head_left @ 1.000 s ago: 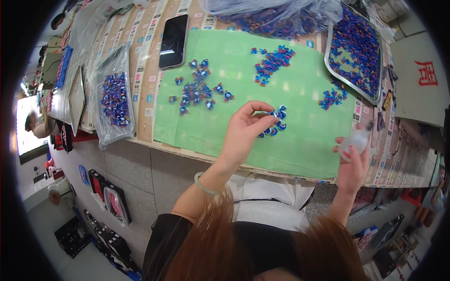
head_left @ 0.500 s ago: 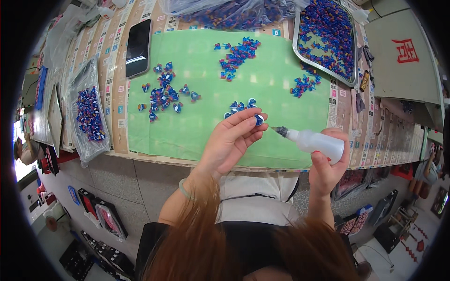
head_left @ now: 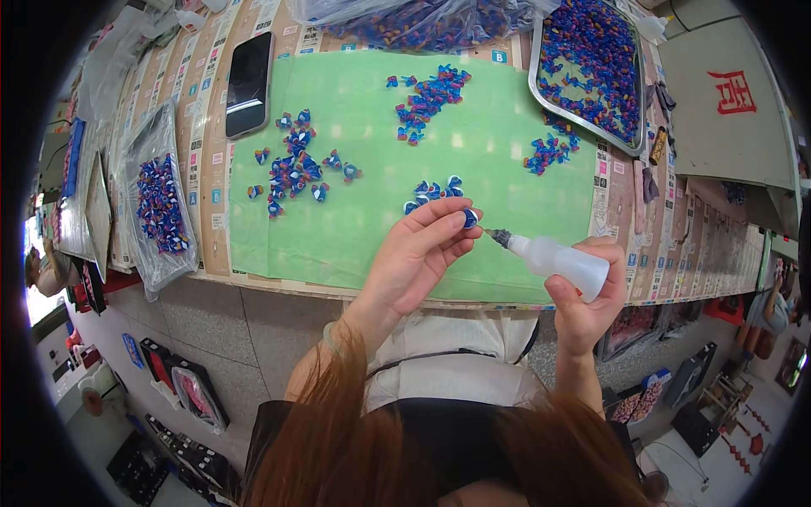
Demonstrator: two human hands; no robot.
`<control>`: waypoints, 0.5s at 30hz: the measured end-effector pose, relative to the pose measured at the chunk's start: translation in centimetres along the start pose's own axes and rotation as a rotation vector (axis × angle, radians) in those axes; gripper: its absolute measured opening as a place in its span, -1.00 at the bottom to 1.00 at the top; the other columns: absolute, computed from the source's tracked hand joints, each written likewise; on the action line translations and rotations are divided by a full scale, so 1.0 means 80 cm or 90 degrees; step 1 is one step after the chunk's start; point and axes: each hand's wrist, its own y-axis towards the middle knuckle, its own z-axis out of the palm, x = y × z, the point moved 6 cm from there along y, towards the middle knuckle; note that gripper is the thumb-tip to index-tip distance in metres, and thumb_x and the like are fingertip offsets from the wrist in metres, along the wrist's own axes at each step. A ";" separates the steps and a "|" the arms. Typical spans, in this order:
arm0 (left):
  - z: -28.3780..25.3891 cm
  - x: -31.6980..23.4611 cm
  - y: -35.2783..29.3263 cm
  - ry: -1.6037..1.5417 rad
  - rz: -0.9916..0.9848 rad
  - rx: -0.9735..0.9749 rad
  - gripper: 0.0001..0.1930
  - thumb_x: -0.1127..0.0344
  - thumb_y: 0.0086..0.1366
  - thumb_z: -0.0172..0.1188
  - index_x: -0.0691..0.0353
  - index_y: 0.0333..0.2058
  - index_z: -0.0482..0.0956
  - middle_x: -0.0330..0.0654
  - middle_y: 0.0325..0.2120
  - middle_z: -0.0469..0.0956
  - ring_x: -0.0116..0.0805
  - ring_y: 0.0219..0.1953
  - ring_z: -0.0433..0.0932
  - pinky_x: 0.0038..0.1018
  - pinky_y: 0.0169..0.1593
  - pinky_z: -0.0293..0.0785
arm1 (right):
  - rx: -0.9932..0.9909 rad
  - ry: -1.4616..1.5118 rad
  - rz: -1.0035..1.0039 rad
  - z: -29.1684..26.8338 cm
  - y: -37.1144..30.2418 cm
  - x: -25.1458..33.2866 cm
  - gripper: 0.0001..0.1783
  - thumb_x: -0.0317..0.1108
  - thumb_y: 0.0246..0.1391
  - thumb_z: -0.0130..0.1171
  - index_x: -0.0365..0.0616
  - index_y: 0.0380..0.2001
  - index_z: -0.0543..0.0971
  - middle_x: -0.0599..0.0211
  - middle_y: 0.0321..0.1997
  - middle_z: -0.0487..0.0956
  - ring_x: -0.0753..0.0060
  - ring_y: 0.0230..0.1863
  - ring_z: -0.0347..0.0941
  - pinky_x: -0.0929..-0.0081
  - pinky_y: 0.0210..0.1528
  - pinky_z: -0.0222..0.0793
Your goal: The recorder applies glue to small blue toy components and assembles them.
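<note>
My left hand (head_left: pixel 422 256) pinches a small blue and white plastic piece (head_left: pixel 470 219) between thumb and fingers, above the green sheet (head_left: pixel 355 245). In my right hand (head_left: pixel 587 308) is a whitish squeeze bottle (head_left: pixel 562 264), tilted so its dark, thin-tipped nozzle (head_left: pixel 498 237) points at the piece. The tip is very close to the piece; whether it touches I cannot tell. Just beyond my left fingers lies a small group of blue and white pieces (head_left: pixel 432 191). A larger cluster of similar pieces (head_left: pixel 296 169) is spread to the left, and blue, red and orange pieces (head_left: pixel 429 101) lie farther back.
A metal tray (head_left: pixel 534 84) of small colored pieces stands at the back right, beside a loose pile (head_left: pixel 549 154). A clear plastic bag (head_left: pixel 422 21) of pieces lies at the back. A phone (head_left: pixel 250 89) and a plastic-covered tray (head_left: pixel 186 215) are on the left.
The squeeze bottle and my right hand have shifted slightly left, bringing the nozzle closer to the piece. My left hand still holds the piece, almost unmoved.
</note>
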 end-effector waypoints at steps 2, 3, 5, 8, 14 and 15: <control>0.000 0.001 0.001 0.009 0.003 0.001 -0.79 0.46 0.14 -0.02 0.29 -0.22 0.38 -0.14 -0.30 0.43 -0.44 -0.30 0.44 -0.60 -0.23 0.41 | -0.008 0.010 -0.004 -0.003 0.000 -0.001 -0.60 -0.39 -0.36 0.31 -0.21 -0.42 0.33 0.40 -0.45 0.28 0.62 -0.45 0.18 0.72 -0.38 0.11; 0.000 0.002 0.001 0.009 0.002 0.002 -0.79 0.46 0.14 -0.02 0.29 -0.22 0.38 -0.14 -0.30 0.43 -0.44 -0.30 0.44 -0.60 -0.23 0.41 | -0.015 0.020 -0.008 -0.005 -0.001 -0.001 -0.58 -0.42 -0.39 0.34 -0.20 -0.42 0.34 0.39 -0.45 0.29 0.59 -0.43 0.21 0.68 -0.37 0.16; 0.001 0.001 -0.001 0.014 -0.002 0.000 -0.79 0.46 0.14 -0.02 0.28 -0.21 0.38 -0.14 -0.31 0.43 -0.45 -0.31 0.44 -0.60 -0.23 0.40 | -0.014 0.024 0.003 -0.003 0.000 -0.003 -0.59 -0.43 -0.38 0.33 -0.20 -0.42 0.34 0.40 -0.46 0.29 0.61 -0.44 0.20 0.68 -0.37 0.17; 0.000 0.001 -0.001 0.019 0.002 0.001 -0.79 0.46 0.14 -0.02 0.29 -0.21 0.38 -0.15 -0.31 0.44 -0.45 -0.31 0.44 -0.60 -0.23 0.40 | -0.039 0.052 0.018 -0.009 0.000 -0.005 -0.64 -0.41 -0.31 0.27 -0.23 -0.42 0.33 0.39 -0.43 0.30 0.61 -0.43 0.22 0.69 -0.36 0.15; -0.003 -0.001 0.003 0.006 0.009 -0.014 -0.78 0.45 0.12 0.01 0.30 -0.22 0.39 -0.18 -0.33 0.45 -0.42 -0.29 0.44 -0.57 -0.22 0.38 | -0.234 0.236 0.088 -0.077 0.021 -0.048 -0.79 -0.55 -0.12 0.03 -0.29 -0.34 0.30 0.21 -0.23 0.38 0.46 -0.19 0.33 0.60 -0.18 0.25; -0.004 -0.001 0.001 0.004 0.005 -0.006 -0.78 0.45 0.12 0.01 0.30 -0.22 0.39 -0.18 -0.33 0.45 -0.42 -0.29 0.44 -0.57 -0.22 0.38 | -0.267 0.121 0.083 -0.088 0.028 -0.057 -0.74 -0.56 -0.13 0.04 -0.29 -0.31 0.27 0.21 -0.23 0.38 0.47 -0.20 0.33 0.60 -0.18 0.26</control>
